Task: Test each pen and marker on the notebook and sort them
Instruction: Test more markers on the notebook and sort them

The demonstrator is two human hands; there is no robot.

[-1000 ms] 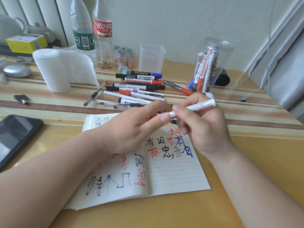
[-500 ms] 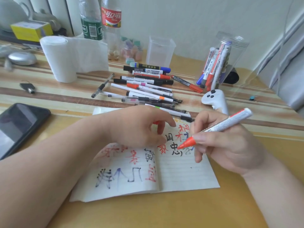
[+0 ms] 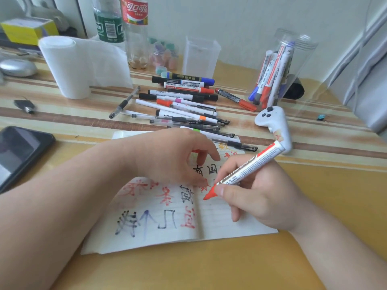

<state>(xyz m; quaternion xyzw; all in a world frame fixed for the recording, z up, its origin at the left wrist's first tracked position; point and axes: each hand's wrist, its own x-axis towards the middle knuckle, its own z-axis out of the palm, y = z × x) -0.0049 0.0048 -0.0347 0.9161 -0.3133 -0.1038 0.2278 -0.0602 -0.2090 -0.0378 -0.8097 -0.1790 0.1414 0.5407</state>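
Glossy plastic marker (image 3: 249, 168), matt lined paper notebook (image 3: 226, 222), smooth clear plastic jar (image 3: 301, 59).

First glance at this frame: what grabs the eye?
The right hand holding an uncapped red marker, tip low over the open notebook at centre, its pages full of red, black and blue test characters. Behind it, a pile of pens on the striped table, and a clear jar of sorted markers at back right.
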